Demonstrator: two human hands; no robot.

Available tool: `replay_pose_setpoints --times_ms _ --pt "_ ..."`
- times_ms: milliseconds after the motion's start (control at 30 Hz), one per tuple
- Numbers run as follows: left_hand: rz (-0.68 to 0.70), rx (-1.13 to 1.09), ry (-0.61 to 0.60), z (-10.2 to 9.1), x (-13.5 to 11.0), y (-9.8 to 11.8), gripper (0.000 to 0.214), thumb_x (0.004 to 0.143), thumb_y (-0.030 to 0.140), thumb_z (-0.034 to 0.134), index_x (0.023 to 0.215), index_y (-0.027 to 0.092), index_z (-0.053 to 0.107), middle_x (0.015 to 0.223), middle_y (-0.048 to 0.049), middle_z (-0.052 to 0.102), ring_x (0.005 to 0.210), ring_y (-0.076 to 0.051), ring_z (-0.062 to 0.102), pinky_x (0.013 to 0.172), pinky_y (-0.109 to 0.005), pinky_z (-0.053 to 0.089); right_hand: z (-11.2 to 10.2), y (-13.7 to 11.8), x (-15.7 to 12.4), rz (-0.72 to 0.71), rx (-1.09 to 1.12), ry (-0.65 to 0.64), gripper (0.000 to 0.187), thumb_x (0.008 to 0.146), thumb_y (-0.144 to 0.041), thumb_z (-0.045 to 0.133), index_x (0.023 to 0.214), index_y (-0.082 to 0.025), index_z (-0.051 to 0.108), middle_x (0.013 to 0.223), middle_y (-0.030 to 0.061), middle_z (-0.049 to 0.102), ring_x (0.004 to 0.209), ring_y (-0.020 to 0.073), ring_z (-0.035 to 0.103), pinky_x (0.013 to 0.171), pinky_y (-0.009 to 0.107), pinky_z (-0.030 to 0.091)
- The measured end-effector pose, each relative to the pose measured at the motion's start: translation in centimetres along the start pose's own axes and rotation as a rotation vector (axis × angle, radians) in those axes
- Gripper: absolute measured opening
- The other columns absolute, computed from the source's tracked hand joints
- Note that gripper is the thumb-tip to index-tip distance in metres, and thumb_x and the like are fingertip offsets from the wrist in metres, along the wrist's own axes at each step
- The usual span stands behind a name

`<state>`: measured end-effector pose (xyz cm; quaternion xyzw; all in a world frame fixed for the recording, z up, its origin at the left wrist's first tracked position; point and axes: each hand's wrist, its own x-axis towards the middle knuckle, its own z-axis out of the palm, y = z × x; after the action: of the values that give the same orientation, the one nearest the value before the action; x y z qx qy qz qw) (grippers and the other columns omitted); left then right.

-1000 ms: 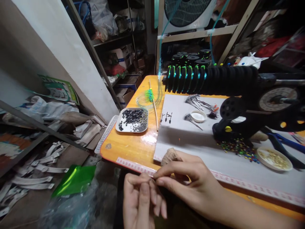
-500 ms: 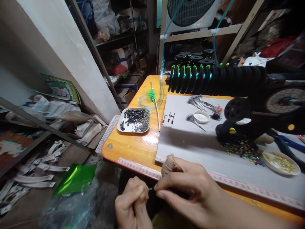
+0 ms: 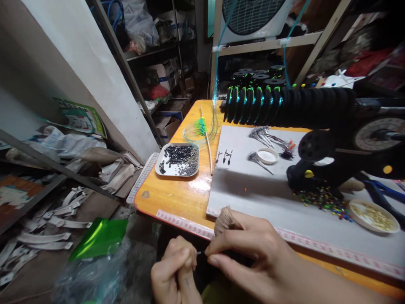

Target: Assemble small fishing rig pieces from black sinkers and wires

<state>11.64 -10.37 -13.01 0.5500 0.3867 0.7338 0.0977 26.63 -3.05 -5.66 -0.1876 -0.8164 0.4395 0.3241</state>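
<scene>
In front of the table edge, my left hand (image 3: 175, 268) is closed, its thumb pressed against the curled fingers. My right hand (image 3: 256, 253) pinches with thumb and forefinger just to the right of it. A tiny pale bit (image 3: 198, 253) shows in the narrow gap between the two hands, too small to name. What sits inside either grip is hidden by the fingers. Brown cloth (image 3: 224, 221) is wrapped around a finger of my right hand. Beyond the hands lies a white board (image 3: 234, 198) with three small black pieces (image 3: 224, 158) on it.
A white tray (image 3: 159, 169) of small black parts stands at the table's left. Near it lies a stick (image 3: 209, 152) with green-blue strands. A black roller machine (image 3: 303, 105) overhangs the board. Coloured beads (image 3: 322, 200) and a dish (image 3: 392, 230) of gold bits lie right.
Both hands hold nearly the same pose. My left hand has shifted very slightly left and down; the pinch of my right hand stays in place.
</scene>
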Motion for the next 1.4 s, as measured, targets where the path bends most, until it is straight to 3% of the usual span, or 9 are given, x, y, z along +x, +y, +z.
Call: replay_pose_setpoints --times_ms 367,567,633,833,900,1033,1100,1200,1400 --pt "-0.087 0.104 0.102 1.7 -1.4 0.3 0.020 0.095 0.007 0.053 0.105 0.022 0.062 0.066 0.0048 0.057 0.055 -0.011 0.048 0.050 -0.022 0.040 0.6 0.9 -0.3 0.036 0.122 0.144 0.011 0.089 -0.018 0.072 0.089 -0.012 0.081 0.070 0.0039 0.060 0.063 0.0105 0.055 0.053 0.019 0.040" --pt "-0.450 -0.101 0.313 3.4 -1.1 2.8 0.007 0.096 0.032 0.061 0.092 0.026 0.061 0.095 0.0020 0.067 0.060 -0.009 0.053 0.052 -0.020 0.043 0.7 0.3 -0.2 0.013 0.043 0.093 0.011 0.080 -0.003 0.067 0.077 -0.009 0.076 0.070 0.0054 0.062 0.066 0.0115 0.056 0.058 0.021 0.042" --pt "-0.527 -0.226 0.326 3.2 -0.7 3.2 0.011 0.094 0.034 0.063 0.088 0.025 0.062 0.087 0.0039 0.066 0.053 -0.006 0.049 0.051 -0.019 0.042 0.7 0.2 -0.2 -0.018 0.017 0.096 0.011 0.076 -0.001 0.065 0.075 -0.010 0.072 0.071 0.0042 0.061 0.067 0.0109 0.055 0.059 0.020 0.042" --pt "-0.397 -0.370 0.267 -0.1 1.3 2.0 0.004 0.088 0.026 0.071 0.090 0.026 0.068 0.062 0.0058 0.057 0.051 -0.010 0.049 0.047 -0.020 0.046 0.3 0.7 -0.2 0.006 0.052 0.077 0.016 0.077 -0.001 0.059 0.079 -0.016 0.061 0.074 -0.0020 0.051 0.064 0.0082 0.046 0.054 0.018 0.036" --pt "-0.414 -0.301 0.248 -0.8 1.4 1.8 0.004 0.088 0.025 0.071 0.089 0.026 0.067 0.062 0.0053 0.059 0.061 -0.013 0.059 0.061 -0.025 0.055 0.1 0.6 -0.1 0.065 0.080 0.057 0.018 0.077 -0.001 0.056 0.077 -0.018 0.055 0.072 -0.0033 0.051 0.061 0.0081 0.044 0.053 0.019 0.035" --pt "-0.739 -0.250 0.145 -0.7 0.7 2.1 0.016 0.091 0.031 0.068 0.079 0.023 0.062 0.064 0.0030 0.061 0.083 -0.018 0.069 0.083 -0.032 0.056 -0.4 -0.1 0.2 0.164 0.105 0.018 0.018 0.077 0.000 0.056 0.075 -0.018 0.056 0.068 -0.0048 0.051 0.058 0.0072 0.043 0.050 0.018 0.032" --pt "-0.926 -0.353 0.096 -0.2 0.2 2.5 0.023 0.089 0.036 0.070 0.076 0.021 0.058 0.063 0.0048 0.059 0.056 -0.010 0.061 0.060 -0.023 0.054 -0.6 -0.2 0.3 0.169 0.106 0.002 0.016 0.078 -0.002 0.059 0.075 -0.017 0.064 0.068 -0.0040 0.053 0.060 0.0075 0.046 0.051 0.018 0.033" --pt "-1.156 -0.482 0.033 0.1 0.0 3.0 0.035 0.082 0.046 0.075 0.076 0.020 0.053 0.060 0.0089 0.052 0.038 -0.001 0.028 0.038 -0.012 0.026 -0.7 0.1 0.3 0.194 0.079 -0.014 0.012 0.084 -0.010 0.065 0.079 -0.017 0.074 0.067 -0.0026 0.053 0.061 0.0090 0.048 0.053 0.020 0.035" --pt "-1.198 -0.519 -0.023 -0.1 -0.2 3.3 0.041 0.086 0.053 0.069 0.075 0.020 0.047 0.060 0.0075 0.050 0.045 -0.001 0.020 0.043 -0.014 0.015 -0.6 0.5 0.2 0.197 0.042 0.030 0.012 0.088 -0.017 0.066 0.082 -0.016 0.076 0.067 -0.0011 0.054 0.059 0.0090 0.048 0.050 0.020 0.035"
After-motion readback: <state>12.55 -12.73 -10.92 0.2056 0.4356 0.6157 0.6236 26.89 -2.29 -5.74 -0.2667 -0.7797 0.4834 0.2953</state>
